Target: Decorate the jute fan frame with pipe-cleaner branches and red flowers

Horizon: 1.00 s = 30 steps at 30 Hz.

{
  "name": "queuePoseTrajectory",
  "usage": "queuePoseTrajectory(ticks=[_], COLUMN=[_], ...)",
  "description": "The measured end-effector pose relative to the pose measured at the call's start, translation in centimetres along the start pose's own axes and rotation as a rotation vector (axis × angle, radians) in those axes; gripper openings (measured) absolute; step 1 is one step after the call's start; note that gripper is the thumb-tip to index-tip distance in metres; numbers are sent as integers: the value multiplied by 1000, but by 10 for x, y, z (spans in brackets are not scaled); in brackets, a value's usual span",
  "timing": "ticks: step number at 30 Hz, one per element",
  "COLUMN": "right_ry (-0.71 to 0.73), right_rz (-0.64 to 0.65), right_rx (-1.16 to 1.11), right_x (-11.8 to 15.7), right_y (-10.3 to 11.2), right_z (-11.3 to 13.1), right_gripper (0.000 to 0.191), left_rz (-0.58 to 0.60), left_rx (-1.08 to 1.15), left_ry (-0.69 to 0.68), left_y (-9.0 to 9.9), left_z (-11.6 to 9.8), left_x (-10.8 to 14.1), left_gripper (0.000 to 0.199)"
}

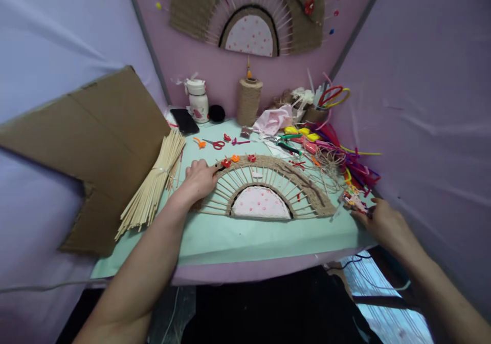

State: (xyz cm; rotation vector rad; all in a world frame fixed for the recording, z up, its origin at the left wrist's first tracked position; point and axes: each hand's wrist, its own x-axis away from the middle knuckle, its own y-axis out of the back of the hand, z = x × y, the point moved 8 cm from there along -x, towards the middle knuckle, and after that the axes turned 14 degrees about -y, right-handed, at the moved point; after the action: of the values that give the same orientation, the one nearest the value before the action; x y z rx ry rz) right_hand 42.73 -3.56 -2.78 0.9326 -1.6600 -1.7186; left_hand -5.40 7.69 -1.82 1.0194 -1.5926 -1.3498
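A half-round fan frame (253,177) of thin sticks and brown twine lies flat on the table. A white, pink-dotted half circle (261,202) fills its middle, and red and orange flowers sit along its upper rim. My left hand (201,180) is closed at the fan's upper left edge, beside a red flower (226,163) and a small dark piece. At the table's right edge, my right hand (385,223) is closed around a small multicoloured patterned object (353,200). Its kind is unclear, and my fingers partly hide it.
Bundled sticks (151,185) and cardboard (111,154) stand left. Behind the fan are scissors (218,145), green-handled pliers (289,147), a twine spool (248,102), a bottle (198,101) and a phone (184,121). Coloured pipe cleaners (360,167) lie right. A larger fan (249,11) hangs behind.
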Motion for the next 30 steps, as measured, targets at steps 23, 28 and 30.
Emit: queuePoseTrajectory(ticks=[23, 28, 30], right_ry=[860, 849, 846], right_rz=[48, 78, 77], right_rx=[-202, -197, -209], right_x=[144, 145, 145], right_y=[31, 29, 29], right_z=[360, 362, 363], right_gripper=[46, 46, 46], left_rz=[-46, -81, -151], left_rx=[192, 209, 218], left_ry=[79, 60, 77], left_y=[1, 4, 11], left_z=[21, 21, 24], left_x=[-1, 0, 1], left_gripper=[50, 48, 45])
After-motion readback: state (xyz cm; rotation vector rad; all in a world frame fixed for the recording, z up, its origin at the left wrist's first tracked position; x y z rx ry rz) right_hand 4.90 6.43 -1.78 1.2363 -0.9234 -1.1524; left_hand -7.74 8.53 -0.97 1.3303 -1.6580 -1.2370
